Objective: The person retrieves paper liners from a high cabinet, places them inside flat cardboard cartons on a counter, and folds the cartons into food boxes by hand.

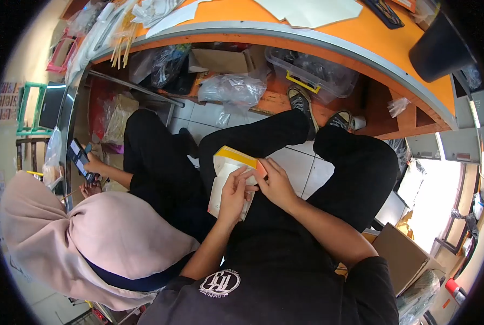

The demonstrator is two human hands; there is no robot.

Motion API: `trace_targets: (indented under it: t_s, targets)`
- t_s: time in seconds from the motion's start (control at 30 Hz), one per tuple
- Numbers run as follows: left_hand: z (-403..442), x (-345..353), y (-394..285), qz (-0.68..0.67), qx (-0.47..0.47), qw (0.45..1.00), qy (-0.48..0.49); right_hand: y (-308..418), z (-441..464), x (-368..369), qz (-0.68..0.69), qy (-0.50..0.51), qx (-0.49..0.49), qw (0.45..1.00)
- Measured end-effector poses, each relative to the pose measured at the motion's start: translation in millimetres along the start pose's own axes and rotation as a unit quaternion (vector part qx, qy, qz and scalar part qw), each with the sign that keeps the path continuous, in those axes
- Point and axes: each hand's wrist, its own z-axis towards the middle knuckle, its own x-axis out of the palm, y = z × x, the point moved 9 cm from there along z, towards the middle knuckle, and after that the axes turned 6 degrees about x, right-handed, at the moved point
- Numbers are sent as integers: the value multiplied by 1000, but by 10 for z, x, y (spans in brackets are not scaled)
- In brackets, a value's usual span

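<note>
A white carton with a yellow and orange edge (pixel 232 158) rests over my lap, tilted. My left hand (pixel 235 194) lies on its white face with the fingers bent; whether it grips anything there is too small to tell. At the carton's right end, my right hand (pixel 275 181) has its fingers closed round the orange edge. Both hands are close together, fingertips almost meeting. The carton's underside is hidden.
Beside me on the left sits a person in a pink head covering (pixel 117 233), holding a phone (pixel 81 161). An orange desk (pixel 317 35) curves ahead, with a plastic bin (pixel 336 81) and bags below. Cardboard (pixel 396 254) stands at the lower right.
</note>
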Motion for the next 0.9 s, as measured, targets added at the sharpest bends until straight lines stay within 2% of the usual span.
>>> trace_targets:
  t_s: [0.03, 0.13, 0.2, 0.27, 0.3, 0.4, 0.43, 0.53, 0.7, 0.8, 0.9]
  targets:
    - [-11, -3, -45, 6, 1, 1000, -12, -16, -18, 37, -14, 15, -10, 1000]
    - [-46, -150, -225, 90, 148, 980, -95, 301, 9, 24, -67, 55, -69, 994]
    - [-97, -189, -313, -19, 160, 979, -122, 514, 7, 53, -117, 78, -147, 979]
    - [-149, -228, -329, -112, 161, 970, -146, 519, -31, 86, -133, 74, -149, 977]
    - [-172, -158, -402, -160, 169, 965, -119, 527, -1, 80, -144, 65, -153, 976]
    - [-205, -129, -500, -117, 207, 967, -95, 561, 5, 77, -202, 71, -152, 965]
    - [-175, -141, -472, -108, 182, 970, -117, 569, -3, 62, -183, 70, -154, 968]
    - [-66, -179, -455, -196, 148, 962, -120, 615, 29, -25, -133, 46, -177, 974]
    - [72, -161, -498, -163, 131, 969, -134, 639, 22, -212, -109, -33, -221, 969]
    - [147, -132, -514, -108, 132, 974, -151, 558, 60, -248, -86, -41, -183, 979]
    - [189, 10, -485, -114, 129, 980, -104, 460, 143, -324, -75, -61, -119, 988]
